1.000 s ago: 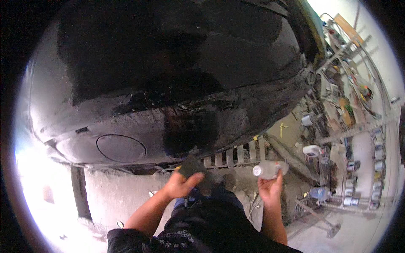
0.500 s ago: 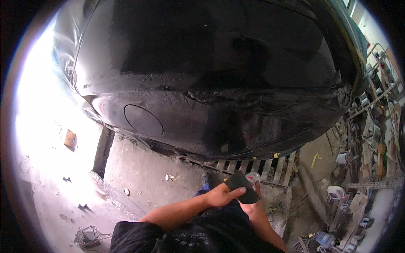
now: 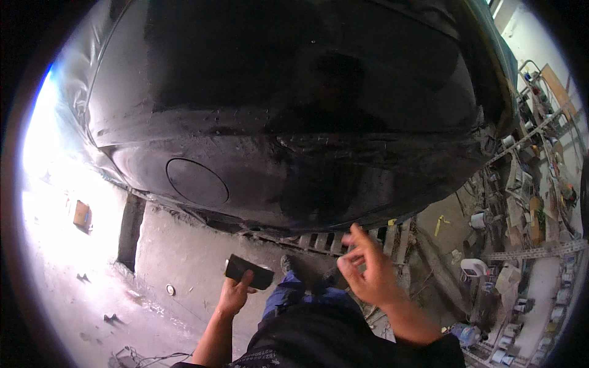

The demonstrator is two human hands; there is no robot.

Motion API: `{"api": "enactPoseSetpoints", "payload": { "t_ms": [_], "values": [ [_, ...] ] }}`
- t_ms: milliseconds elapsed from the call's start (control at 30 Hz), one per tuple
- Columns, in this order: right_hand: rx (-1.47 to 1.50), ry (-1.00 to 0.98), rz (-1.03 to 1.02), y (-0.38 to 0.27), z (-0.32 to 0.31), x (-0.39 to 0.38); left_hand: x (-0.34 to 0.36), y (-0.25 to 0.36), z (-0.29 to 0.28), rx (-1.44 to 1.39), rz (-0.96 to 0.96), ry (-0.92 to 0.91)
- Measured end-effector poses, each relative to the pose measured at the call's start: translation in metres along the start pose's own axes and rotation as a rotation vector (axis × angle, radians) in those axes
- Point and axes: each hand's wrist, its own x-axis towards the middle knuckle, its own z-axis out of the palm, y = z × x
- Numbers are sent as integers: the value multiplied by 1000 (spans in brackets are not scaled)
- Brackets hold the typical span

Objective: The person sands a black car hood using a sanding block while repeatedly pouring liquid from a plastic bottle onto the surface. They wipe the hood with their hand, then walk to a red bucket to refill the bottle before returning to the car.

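In front of me is a black car body panel point(image 3: 245, 153) with a round fuel flap point(image 3: 197, 181). My left hand point(image 3: 233, 295) is closed on a dark rectangular sheet that looks like sandpaper point(image 3: 257, 276), thumb across its face. It is low and left of my legs, apart from the car. My right hand point(image 3: 367, 273) is raised just below the panel's lower edge, slightly smeared, its fingers bent and apart with nothing visible in them. It does not appear to touch the car.
Slatted wooden pallet boards point(image 3: 402, 242) lie under the car's lower edge. Cluttered racks with cans and a white jug point(image 3: 473, 267) line the right side. A cardboard box point(image 3: 81, 213) sits on the bright floor at left. Plastic sheeting point(image 3: 73, 116) drapes the car's left side.
My hands have come apart: the left carried the dark sheet left, the right rose toward the panel. The clear object with red markings beside the right hand no longer shows. The view shifted slightly.
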Motion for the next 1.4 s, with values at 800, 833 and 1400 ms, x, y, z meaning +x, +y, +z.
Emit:
{"api": "enactPoseSetpoints", "payload": {
  "t_ms": [800, 833, 1400],
  "values": [
    [-1209, 157, -439, -69, -65, 139, 53, -179, -143, 265, -396, 392],
    [-1219, 158, -443, -66, -67, 137, 51, -173, -141, 292, -429, 389],
    [-1219, 354, -504, -62, -89, 132, 51, -193, -148, 255, -419, 341]
  ]
}}
